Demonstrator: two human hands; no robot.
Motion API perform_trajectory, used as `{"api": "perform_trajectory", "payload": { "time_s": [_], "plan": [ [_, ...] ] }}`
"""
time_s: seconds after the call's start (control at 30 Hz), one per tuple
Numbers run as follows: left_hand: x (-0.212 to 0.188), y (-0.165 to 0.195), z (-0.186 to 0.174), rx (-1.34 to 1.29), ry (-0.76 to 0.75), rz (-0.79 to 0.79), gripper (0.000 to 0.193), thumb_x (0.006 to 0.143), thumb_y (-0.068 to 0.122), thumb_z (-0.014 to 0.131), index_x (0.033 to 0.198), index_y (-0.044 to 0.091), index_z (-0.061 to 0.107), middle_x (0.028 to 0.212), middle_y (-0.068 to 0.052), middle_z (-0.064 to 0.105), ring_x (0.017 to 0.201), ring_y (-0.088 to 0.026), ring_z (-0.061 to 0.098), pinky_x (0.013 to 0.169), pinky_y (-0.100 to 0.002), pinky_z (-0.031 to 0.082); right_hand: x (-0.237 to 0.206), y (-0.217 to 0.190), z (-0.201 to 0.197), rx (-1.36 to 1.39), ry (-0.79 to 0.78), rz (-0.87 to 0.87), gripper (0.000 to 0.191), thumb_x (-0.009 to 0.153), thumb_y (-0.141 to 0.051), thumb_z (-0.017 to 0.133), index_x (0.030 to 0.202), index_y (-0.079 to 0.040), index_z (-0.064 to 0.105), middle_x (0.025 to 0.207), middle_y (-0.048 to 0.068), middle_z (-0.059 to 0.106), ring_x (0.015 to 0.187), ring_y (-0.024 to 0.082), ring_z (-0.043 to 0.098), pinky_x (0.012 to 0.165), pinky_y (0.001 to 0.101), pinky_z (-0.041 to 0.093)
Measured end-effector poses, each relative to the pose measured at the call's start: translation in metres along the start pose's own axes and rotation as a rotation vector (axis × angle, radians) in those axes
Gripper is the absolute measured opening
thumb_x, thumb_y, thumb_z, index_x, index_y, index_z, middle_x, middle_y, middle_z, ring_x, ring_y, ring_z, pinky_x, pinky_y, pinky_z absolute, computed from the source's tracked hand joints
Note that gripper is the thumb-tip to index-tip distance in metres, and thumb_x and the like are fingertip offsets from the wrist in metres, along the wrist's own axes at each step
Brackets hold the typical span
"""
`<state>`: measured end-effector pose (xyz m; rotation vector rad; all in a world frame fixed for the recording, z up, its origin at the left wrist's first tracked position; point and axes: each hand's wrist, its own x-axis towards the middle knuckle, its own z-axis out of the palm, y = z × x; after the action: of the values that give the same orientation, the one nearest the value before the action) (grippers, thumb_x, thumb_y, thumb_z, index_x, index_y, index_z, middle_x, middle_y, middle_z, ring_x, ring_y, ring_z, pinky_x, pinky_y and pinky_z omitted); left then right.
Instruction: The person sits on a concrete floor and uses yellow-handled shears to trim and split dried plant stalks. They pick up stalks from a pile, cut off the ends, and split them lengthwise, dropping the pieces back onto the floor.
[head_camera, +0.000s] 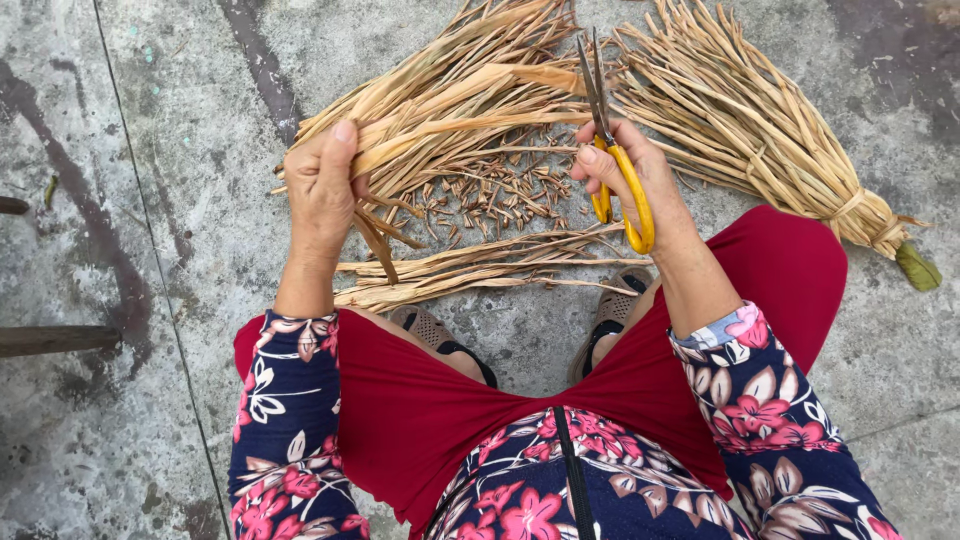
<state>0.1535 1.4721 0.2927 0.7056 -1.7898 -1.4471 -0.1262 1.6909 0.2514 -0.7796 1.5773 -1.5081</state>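
Note:
My left hand (322, 185) grips a bunch of dried tan leaf strips (455, 95) near their cut ends; the strips fan up and to the right. My right hand (630, 175) holds yellow-handled scissors (610, 140) with the metal blades closed and pointing up, just right of the bunch. Small cut leaf bits (490, 195) lie scattered on the concrete between my hands. A loose sheaf of strips (470, 265) lies flat in front of my sandalled feet (435, 335).
A tied bundle of dried strips (760, 120) lies at the upper right, its bound end with a green tip (917, 268) at the right. The ground is stained grey concrete (150, 150). Dark wooden pieces (55, 340) stick in from the left edge.

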Motion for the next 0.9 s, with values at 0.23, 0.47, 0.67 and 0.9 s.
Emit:
{"api": "perform_trajectory", "payload": {
  "time_s": [0.23,0.47,0.67,0.9],
  "plan": [
    [-0.010,0.016,-0.017,0.053,-0.132,-0.006,0.042,0.111,0.033,0.054,0.112,-0.002,0.077,0.065,0.003,0.055,0.055,-0.005,0.045,0.053,-0.023,0.035,0.001,-0.005,-0.001,-0.072,-0.075,-0.079,0.035,0.098,-0.030,0.072,0.122,-0.007,0.061,0.101,-0.002,0.065,0.089,0.008,0.067,0.072,0.0217,0.052],
    [-0.012,0.012,-0.027,-0.012,-0.149,-0.055,0.041,0.110,0.032,0.055,0.110,-0.002,0.076,0.064,0.002,0.056,0.055,-0.006,0.047,0.053,-0.022,0.038,-0.008,-0.011,0.002,0.068,-0.049,-0.027,0.027,0.100,-0.028,0.073,0.115,-0.006,0.065,0.073,-0.002,0.056,0.059,0.004,0.050,0.052,0.0185,0.040],
    [-0.003,-0.001,-0.037,-0.236,-0.010,0.021,0.044,0.114,0.039,0.055,0.102,0.000,0.072,0.065,-0.001,0.054,0.051,-0.010,0.047,0.052,-0.027,0.043,-0.013,-0.018,-0.002,0.301,0.058,-0.216,0.028,0.108,-0.032,0.066,0.119,-0.007,0.060,0.078,-0.001,0.058,0.065,0.005,0.051,0.058,0.0192,0.040],
    [0.001,-0.007,-0.057,-0.288,0.138,0.054,0.046,0.115,0.046,0.055,0.098,0.004,0.066,0.056,-0.001,0.045,0.044,-0.010,0.041,0.046,-0.029,0.042,-0.025,-0.017,0.006,0.140,0.111,-0.439,0.040,0.112,-0.041,0.068,0.127,-0.006,0.055,0.086,0.002,0.060,0.075,0.008,0.058,0.067,0.0218,0.048]
  ]
}}
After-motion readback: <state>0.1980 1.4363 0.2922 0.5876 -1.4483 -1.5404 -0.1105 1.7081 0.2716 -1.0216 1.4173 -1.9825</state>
